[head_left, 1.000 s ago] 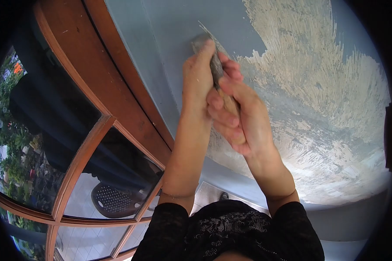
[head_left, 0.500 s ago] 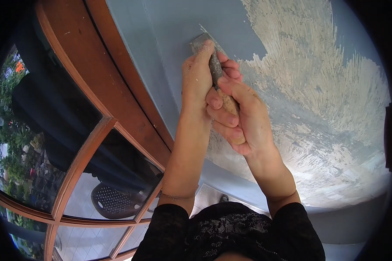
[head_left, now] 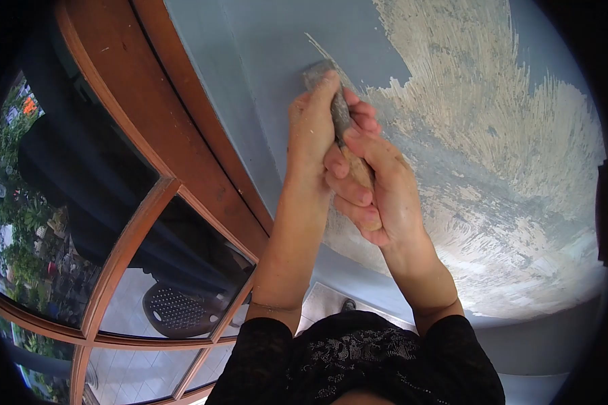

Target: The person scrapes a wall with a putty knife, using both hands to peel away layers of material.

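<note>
Both my hands are closed around one scraper [head_left: 342, 116], a metal tool with a wooden handle. My right hand [head_left: 393, 182] wraps the light wooden grip at its lower end. Higher up, my left hand [head_left: 311, 128] holds the metal part, its thumb pressed along it close to the blade. The blade [head_left: 315, 73] lies against the blue-grey wall [head_left: 270, 40], just below a thin pale scratch. Its edge is partly hidden by my thumb. To the right, a wide area of scraped wall [head_left: 466, 115] shows a rough cream and grey surface.
On the left stands a brown wooden frame [head_left: 175, 115] with glass panes, close to my left arm. Through the glass appear a dark curtain [head_left: 94, 182], a perforated chair back [head_left: 179, 312] and green plants [head_left: 20, 250]. A shoe [head_left: 348, 305] shows on the tiled floor below.
Both hands and the scraper have shifted slightly down and to the right along the wall. More of the pale scratch shows above the blade. My grip is the same.
</note>
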The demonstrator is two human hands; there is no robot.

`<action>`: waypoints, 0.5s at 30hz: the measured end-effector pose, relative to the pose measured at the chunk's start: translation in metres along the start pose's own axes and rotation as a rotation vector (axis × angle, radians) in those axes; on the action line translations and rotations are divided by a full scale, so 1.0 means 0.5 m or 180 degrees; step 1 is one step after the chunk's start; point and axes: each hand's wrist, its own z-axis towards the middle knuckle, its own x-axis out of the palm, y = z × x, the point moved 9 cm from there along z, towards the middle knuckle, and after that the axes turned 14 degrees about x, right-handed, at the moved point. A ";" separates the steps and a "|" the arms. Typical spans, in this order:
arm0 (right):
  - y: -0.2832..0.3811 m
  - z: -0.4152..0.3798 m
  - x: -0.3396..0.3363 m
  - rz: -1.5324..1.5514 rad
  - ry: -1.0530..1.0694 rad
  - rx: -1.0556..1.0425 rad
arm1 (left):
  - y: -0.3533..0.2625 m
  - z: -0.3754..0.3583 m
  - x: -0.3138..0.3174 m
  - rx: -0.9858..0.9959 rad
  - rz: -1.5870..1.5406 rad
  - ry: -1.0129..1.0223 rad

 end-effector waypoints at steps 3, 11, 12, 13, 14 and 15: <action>0.013 0.012 0.009 -0.0184 0.0039 0.0096 | -0.013 0.009 0.003 0.0042 -0.0194 -0.0125; 0.013 -0.002 0.013 -0.0099 -0.0238 -0.0040 | 0.002 -0.005 0.002 -0.0148 -0.0269 -0.0230; 0.015 0.001 0.014 -0.0152 -0.0262 -0.0057 | -0.001 0.003 0.000 -0.0131 -0.0317 -0.0219; 0.016 0.011 0.017 -0.0177 -0.0263 -0.0044 | -0.001 0.005 -0.002 -0.0123 -0.0366 -0.0220; 0.015 0.015 0.019 -0.0200 -0.0261 -0.0032 | 0.000 0.001 -0.003 -0.0137 -0.0368 -0.0231; 0.017 0.014 0.020 -0.0133 -0.0229 -0.0057 | -0.003 0.002 -0.002 -0.0129 -0.0373 -0.0229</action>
